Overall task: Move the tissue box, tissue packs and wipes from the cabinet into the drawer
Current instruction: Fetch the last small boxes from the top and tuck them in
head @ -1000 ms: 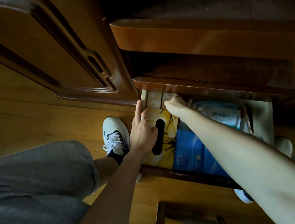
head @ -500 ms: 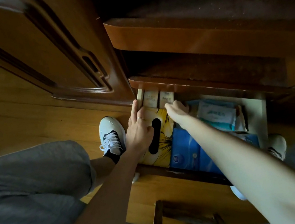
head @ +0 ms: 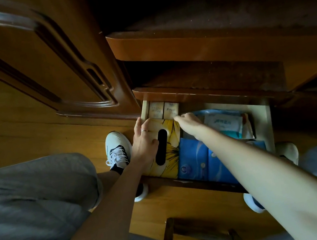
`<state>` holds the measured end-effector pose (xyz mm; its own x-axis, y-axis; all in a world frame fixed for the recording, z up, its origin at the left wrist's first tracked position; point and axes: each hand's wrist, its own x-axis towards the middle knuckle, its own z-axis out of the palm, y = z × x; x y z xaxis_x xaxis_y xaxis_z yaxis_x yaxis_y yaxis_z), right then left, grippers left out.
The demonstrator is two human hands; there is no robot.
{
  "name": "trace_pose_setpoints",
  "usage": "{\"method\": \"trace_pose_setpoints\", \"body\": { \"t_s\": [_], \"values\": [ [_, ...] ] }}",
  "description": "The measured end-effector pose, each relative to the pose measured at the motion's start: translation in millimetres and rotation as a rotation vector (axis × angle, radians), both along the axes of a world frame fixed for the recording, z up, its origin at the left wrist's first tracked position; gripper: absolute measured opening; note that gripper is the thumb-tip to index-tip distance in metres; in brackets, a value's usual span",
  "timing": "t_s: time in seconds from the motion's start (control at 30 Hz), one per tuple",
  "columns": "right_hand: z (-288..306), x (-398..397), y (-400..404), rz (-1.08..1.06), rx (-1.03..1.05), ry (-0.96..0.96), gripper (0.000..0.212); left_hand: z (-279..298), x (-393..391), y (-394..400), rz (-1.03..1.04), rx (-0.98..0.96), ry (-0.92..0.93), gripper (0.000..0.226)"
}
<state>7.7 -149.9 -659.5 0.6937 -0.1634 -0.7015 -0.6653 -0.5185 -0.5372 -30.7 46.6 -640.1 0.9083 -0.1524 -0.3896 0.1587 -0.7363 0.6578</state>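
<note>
Right hand shifted slightly, pinching 1 tissue pack; left hand flat, relaxed on tissue box. Seat pack snug behind box.

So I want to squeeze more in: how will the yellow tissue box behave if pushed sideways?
The yellow tissue box looks like printed card, so probably light and fairly stiff. Lying flat in the drawer, it should slide, not tip. Its long dark slot suggests the top may dent under the left hand.

Back of the drawer hidden under the cabinet shelf, blue tissue packs partly covered by the right forearm, print on the wipes too blurred to be read, cabinet interior lost in darkness
</note>
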Motion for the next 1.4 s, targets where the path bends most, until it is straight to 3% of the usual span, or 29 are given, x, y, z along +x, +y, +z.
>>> {"method": "trace_pose_setpoints", "body": {
  "t_s": [0.1,0.2,0.3,0.43,0.5,0.6,0.7,0.87,0.97,1.17,1.23,1.33,1.4],
  "values": [
    [11.1,-20.8,-8.3,0.116,0.032,-0.089,0.031,3.0,-5.8,1.2,-0.053,0.039,-0.023,0.081],
    [27.7,-50.2,-27.7,0.288,-0.008,-0.153,0.045,7.8,-13.1,2.5,-0.188,0.193,-0.165,0.08],
    [44.8,-86.0,-58.3,0.513,-0.062,-0.219,0.052,13.6,-21.2,4.9,-0.518,0.311,-0.366,0.091],
    [67.0,-139.8,-92.3,0.837,-0.257,-0.2,0.06,19.0,-36.4,5.1,-1.043,0.498,-0.384,0.123],
    [68.8,-169.5,-102.5,0.926,-0.305,-0.168,0.067,20.2,-44.0,1.4,-1.142,0.526,-0.355,0.118],
    [64.6,-199.9,-108.0,1.024,-0.325,-0.208,0.056,24.3,-49.2,-6.8,-1.226,0.52,-0.359,0.084],
    [61.3,-201.6,-111.8,1.065,-0.394,-0.369,0.035,29.7,-51.9,-10.0,-1.212,0.496,-0.375,0.066],
    [57.7,-197.7,-112.7,1.172,-0.541,-0.445,0.036,35.8,-56.1,-13.9,-1.165,0.506,-0.325,0.056],
    [63.0,-182.7,-117.4,1.095,-0.617,-0.482,0.035,40.3,-51.4,-17.1,-1.005,0.494,-0.269,0.042],
    [65.2,-150.4,-129.9,0.985,-0.83,-0.537,0.034,46.2,-26.7,-25.5,-0.785,0.54,-0.447,0.037],
    [66.8,-139.5,-132.8,0.929,-0.857,-0.603,0.045,45.6,-15.6,-29.9,-0.75,0.58,-0.568,0.05],
    [73.9,-119.5,-138.7,0.813,-0.93,-0.649,0.082,44.2,6.2,-38.8,-0.688,0.641,-0.672,0.089],
    [77.3,-104.5,-142.1,0.744,-0.96,-0.638,0.097,42.2,21.9,-44.6,-0.655,0.664,-0.722,0.101]
  ]
}}
